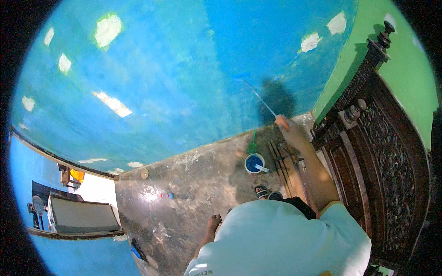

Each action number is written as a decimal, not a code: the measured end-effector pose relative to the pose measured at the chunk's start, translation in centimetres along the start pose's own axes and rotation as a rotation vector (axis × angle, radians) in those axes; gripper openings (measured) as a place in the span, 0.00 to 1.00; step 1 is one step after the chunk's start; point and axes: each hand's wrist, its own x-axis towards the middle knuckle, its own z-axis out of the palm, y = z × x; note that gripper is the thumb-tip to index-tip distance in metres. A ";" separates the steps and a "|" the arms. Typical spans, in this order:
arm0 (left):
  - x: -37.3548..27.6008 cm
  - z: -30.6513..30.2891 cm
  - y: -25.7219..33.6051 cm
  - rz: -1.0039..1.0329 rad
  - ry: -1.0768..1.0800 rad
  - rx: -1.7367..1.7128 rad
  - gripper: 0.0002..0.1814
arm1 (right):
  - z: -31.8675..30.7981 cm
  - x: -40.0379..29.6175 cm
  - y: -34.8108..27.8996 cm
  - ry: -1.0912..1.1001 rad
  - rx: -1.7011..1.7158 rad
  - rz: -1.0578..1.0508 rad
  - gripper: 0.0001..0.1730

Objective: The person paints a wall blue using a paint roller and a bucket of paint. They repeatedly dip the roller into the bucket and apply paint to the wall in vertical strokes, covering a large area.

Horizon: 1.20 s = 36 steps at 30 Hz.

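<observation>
My right hand (294,132) is closed around the orange handle of a paint roller (265,101), my arm stretched forward. The roller's thin metal rod reaches up to the blue wall (165,89), where its blue-covered end rests on or close to the surface. A darker, more even blue covers the upper middle of the wall; patchy blue-green lies around it, with several white filler patches. My left hand (215,220) hangs low at my side, fingers partly curled; whether it holds anything is unclear. A white bucket (246,167) of blue paint stands on the floor, a pale flat stick or handle leaning inside.
A carved dark wooden bed headboard (380,155) stands close on the right, by a green wall (411,89). Long dark rods (278,160) lie near my feet. A green tool (253,146) lies behind the bucket. On the left is a doorway with a fan (38,206) beyond.
</observation>
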 end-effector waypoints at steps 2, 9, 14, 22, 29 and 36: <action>0.6 1.4 0.6 -0.018 -0.029 0.184 0.25 | -3.2 -1.0 -0.9 0.048 -0.024 0.006 0.26; 1.7 0.9 -2.8 0.067 -0.017 0.558 0.25 | -7.8 -2.2 -4.4 0.272 0.173 -0.189 0.26; 1.5 -0.1 -0.5 -0.191 -0.058 -0.001 0.24 | -7.4 -2.8 -3.2 0.257 0.139 -0.134 0.23; 1.8 0.2 2.3 -0.110 -0.074 0.024 0.25 | -2.5 -1.1 4.1 0.120 0.011 -0.036 0.21; 0.0 0.0 -0.4 -0.178 -0.021 0.128 0.25 | -9.1 -0.4 -0.5 0.041 0.164 0.065 0.26; 1.6 -0.9 -0.5 -0.339 -0.196 0.210 0.26 | -19.6 -1.2 -5.9 0.097 0.320 0.037 0.29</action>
